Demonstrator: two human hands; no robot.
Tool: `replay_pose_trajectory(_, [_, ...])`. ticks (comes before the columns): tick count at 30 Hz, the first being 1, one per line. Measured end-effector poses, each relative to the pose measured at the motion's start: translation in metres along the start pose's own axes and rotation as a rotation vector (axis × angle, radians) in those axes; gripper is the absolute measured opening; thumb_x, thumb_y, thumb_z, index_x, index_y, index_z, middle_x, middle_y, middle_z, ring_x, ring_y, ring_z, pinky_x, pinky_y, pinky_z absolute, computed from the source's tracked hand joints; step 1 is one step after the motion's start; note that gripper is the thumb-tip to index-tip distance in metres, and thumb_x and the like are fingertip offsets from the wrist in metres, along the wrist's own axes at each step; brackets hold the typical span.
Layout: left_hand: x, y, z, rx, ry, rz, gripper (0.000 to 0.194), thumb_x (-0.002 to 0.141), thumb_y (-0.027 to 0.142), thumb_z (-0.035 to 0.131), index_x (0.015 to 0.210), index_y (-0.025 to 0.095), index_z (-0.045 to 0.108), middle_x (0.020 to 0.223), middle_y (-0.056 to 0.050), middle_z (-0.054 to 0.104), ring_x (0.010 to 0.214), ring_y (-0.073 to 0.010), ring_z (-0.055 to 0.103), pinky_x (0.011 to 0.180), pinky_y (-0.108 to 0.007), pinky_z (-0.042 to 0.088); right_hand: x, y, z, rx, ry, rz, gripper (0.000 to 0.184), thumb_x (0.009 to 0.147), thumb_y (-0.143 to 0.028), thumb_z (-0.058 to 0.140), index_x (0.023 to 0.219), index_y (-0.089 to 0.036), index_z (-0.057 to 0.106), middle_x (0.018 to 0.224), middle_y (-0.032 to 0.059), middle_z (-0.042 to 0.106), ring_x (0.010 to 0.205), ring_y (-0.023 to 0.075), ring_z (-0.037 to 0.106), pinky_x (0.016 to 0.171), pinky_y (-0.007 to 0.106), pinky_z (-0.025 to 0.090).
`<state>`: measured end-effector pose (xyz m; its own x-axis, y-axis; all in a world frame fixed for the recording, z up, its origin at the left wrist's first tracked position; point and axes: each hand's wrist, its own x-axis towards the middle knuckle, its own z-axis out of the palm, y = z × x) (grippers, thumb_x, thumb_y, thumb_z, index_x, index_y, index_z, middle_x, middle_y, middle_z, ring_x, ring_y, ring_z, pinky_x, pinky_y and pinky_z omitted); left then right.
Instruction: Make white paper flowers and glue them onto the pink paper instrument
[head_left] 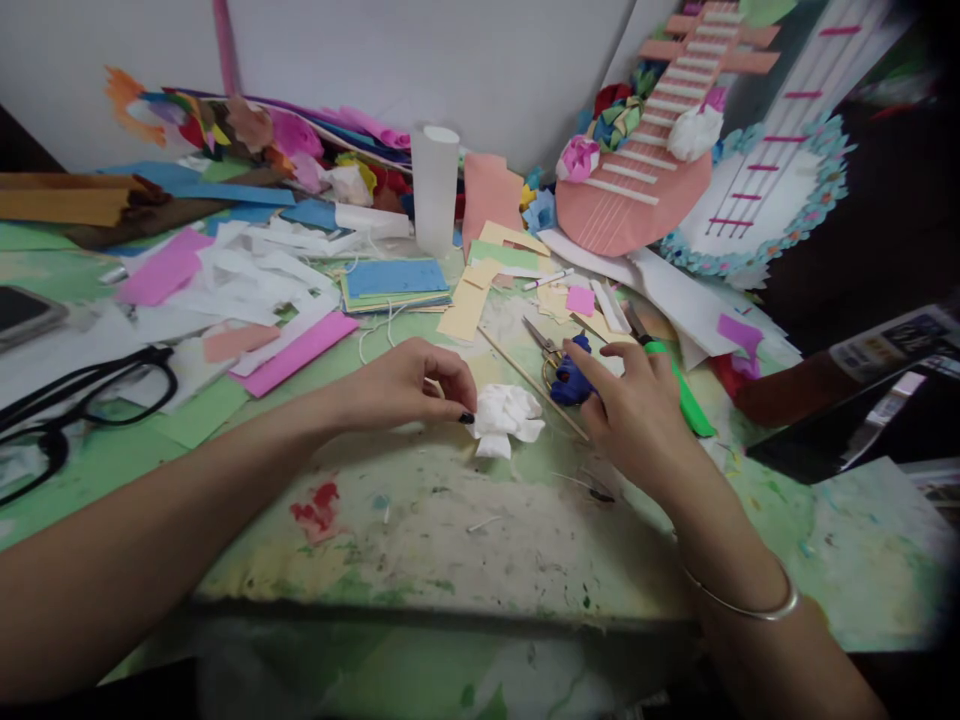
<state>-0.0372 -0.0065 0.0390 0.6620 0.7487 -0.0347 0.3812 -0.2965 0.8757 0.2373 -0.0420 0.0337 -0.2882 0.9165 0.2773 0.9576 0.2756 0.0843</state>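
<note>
A small white paper flower (507,418) lies on the paint-stained green table (465,540). My left hand (405,385) rests just left of it, fingers curled and pinched, the dark-nailed fingertip touching the flower's edge. My right hand (637,410) lies to the right of the flower, fingers stretched over the blue-handled scissors (566,375); its fingertips touch the handles. A thin wooden stick (529,382) runs diagonally between the flower and the scissors. A green marker or cutter (686,395) sits under the right hand's far side.
Coloured paper sheets and scraps (394,280) cover the back of the table, with a white tube (436,188), a pink paper guitar (645,170) and a white one (772,190). Black glasses (82,400) lie at left, a phone (22,315) beyond them.
</note>
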Motion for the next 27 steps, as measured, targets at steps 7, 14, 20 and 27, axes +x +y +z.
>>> replay_pose_trajectory(7, [0.001, -0.002, 0.003, -0.012, 0.027, 0.029, 0.007, 0.076, 0.021, 0.065, 0.077, 0.015, 0.069, 0.083, -0.004, 0.068, 0.072, -0.0113, 0.062, 0.065, -0.022, 0.049, -0.003, -0.027, -0.001, 0.457, 0.050, -0.315, 0.044, 0.096, -0.033, 0.048, 0.133, -0.010, 0.052, 0.124, 0.0205, 0.057, 0.113, 0.0289, 0.058, 0.095, 0.045, 0.051])
replay_pose_trajectory(14, [0.001, -0.002, 0.003, -0.002, 0.069, 0.076, 0.005, 0.075, 0.019, 0.067, 0.076, 0.015, 0.071, 0.088, -0.004, 0.062, 0.073, -0.0104, 0.060, 0.061, -0.019, 0.048, -0.005, -0.038, 0.008, 0.481, -0.027, -0.310, 0.052, 0.095, -0.040, 0.050, 0.137, -0.010, 0.048, 0.132, 0.0221, 0.056, 0.120, 0.0320, 0.057, 0.096, 0.050, 0.051])
replay_pose_trajectory(20, [0.000, -0.002, 0.004, -0.077, 0.080, 0.090, 0.003, 0.075, 0.018, 0.069, 0.076, 0.016, 0.071, 0.096, -0.005, 0.058, 0.085, -0.0119, 0.060, 0.069, -0.019, 0.052, -0.006, -0.046, 0.009, 0.497, -0.051, -0.324, 0.051, 0.094, -0.040, 0.053, 0.134, -0.009, 0.052, 0.129, 0.0210, 0.057, 0.116, 0.0309, 0.059, 0.095, 0.047, 0.052])
replay_pose_trajectory(27, [0.000, 0.000, 0.002, -0.070, 0.060, 0.115, 0.003, 0.075, 0.015, 0.068, 0.076, 0.016, 0.071, 0.102, -0.006, 0.062, 0.090, -0.0135, 0.061, 0.070, -0.019, 0.052, -0.006, -0.052, 0.012, 0.463, -0.014, -0.325, 0.048, 0.093, -0.041, 0.053, 0.131, -0.011, 0.053, 0.125, 0.0203, 0.060, 0.112, 0.0319, 0.060, 0.088, 0.046, 0.054])
